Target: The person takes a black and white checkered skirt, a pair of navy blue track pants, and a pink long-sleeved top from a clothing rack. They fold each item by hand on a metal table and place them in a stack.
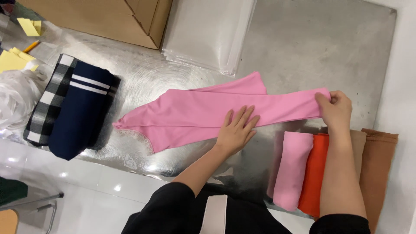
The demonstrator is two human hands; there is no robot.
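Here a long pink garment lies stretched across the middle of the shiny metal tabletop, and everything else is placed around it. The left hand rests flat on the garment's lower edge near its middle, palm down, fingers spread and open. The right hand is at the garment's right end, fingers closed in a pinch on the fabric edge there. The garment's left end tapers to a point with a pale lace-like trim.

Left of the garment lies a folded navy piece with two white stripes on top of a black-and-white checked cloth. Below the garment's right end, under the right forearm, a row of rolled fabrics sits side by side: a pink roll, an orange roll and brown rolls. Above the garment a stack of clear plastic bags lies beside a cardboard box. Yellow paper notes sit at the far upper left.
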